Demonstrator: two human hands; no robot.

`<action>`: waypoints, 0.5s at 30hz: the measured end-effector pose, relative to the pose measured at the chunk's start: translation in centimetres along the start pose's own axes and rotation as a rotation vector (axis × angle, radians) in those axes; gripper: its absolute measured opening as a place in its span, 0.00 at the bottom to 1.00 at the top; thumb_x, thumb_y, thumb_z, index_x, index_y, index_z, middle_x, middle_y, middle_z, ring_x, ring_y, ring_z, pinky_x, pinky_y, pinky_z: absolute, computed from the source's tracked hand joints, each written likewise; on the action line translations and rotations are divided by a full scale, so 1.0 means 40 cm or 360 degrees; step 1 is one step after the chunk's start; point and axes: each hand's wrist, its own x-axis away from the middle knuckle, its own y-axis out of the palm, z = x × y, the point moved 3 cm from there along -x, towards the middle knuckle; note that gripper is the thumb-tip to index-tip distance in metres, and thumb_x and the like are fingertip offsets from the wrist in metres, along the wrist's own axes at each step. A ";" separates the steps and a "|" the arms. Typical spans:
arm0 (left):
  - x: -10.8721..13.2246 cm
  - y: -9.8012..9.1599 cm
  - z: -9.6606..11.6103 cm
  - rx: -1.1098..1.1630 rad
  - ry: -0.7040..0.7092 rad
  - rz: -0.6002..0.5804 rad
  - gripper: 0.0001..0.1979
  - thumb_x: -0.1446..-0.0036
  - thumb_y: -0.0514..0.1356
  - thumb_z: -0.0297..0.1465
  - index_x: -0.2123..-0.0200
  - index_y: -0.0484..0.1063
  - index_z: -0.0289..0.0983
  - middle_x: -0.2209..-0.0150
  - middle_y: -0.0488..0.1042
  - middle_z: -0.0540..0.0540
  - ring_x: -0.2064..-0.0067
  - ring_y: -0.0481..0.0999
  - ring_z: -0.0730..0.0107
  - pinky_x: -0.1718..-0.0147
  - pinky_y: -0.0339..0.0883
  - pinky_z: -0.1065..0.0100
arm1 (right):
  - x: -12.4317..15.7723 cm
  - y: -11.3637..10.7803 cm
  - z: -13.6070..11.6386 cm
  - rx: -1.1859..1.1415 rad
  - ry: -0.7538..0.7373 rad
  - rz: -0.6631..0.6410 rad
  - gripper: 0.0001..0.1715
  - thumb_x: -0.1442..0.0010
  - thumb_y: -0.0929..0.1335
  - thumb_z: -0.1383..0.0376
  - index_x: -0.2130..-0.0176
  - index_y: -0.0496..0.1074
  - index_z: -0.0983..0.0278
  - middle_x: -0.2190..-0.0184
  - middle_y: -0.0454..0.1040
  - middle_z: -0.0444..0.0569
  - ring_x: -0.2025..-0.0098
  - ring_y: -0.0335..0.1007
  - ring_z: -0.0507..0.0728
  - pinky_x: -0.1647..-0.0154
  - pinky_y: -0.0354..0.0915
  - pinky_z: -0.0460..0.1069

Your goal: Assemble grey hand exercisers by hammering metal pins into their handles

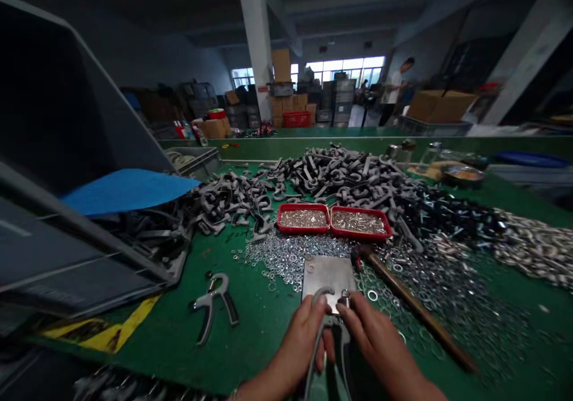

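Grey hand exerciser (330, 321) grasped by left hand (302, 331), right hand (379, 340) pinching coil (345, 297), both angled inward

A single camera rides on the worker's head, above the near edge of the worktop (264, 335), facing forward and down. The grey handle frame (330, 322) sits close under the lens at that edge. The wide view runs on past the worktop's far edge to a pillar (257, 49) and windows (364, 67), with the crate (54, 264) looming large along the left edge.
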 end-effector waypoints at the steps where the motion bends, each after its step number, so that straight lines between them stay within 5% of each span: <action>1: 0.000 0.004 0.004 -0.0032 0.0009 0.0002 0.30 0.40 0.49 0.57 0.55 0.64 0.35 0.84 0.67 0.56 0.88 0.59 0.78 0.90 0.48 0.79 | 0.005 -0.003 0.000 0.0030 -0.0014 -0.0004 0.22 0.30 0.53 0.48 0.56 0.64 0.59 0.67 0.80 0.53 0.64 0.79 0.64 0.67 0.67 0.51; 11: 0.012 0.057 0.003 -0.0265 0.0088 0.0094 0.29 0.37 0.45 0.57 0.54 0.61 0.38 0.87 0.59 0.60 0.89 0.54 0.76 0.91 0.44 0.77 | 0.025 -0.018 -0.008 -0.0106 -0.0188 0.0162 0.20 0.29 0.55 0.50 0.60 0.66 0.59 0.69 0.78 0.49 0.67 0.77 0.60 0.67 0.66 0.49; 15: 0.023 0.047 -0.027 -0.0454 0.0258 0.0176 0.28 0.35 0.42 0.55 0.52 0.63 0.37 0.82 0.62 0.56 0.86 0.60 0.75 0.88 0.52 0.74 | 0.039 -0.013 -0.011 -0.0245 -0.0174 0.0177 0.17 0.29 0.57 0.53 0.59 0.67 0.59 0.70 0.78 0.46 0.68 0.77 0.56 0.68 0.65 0.47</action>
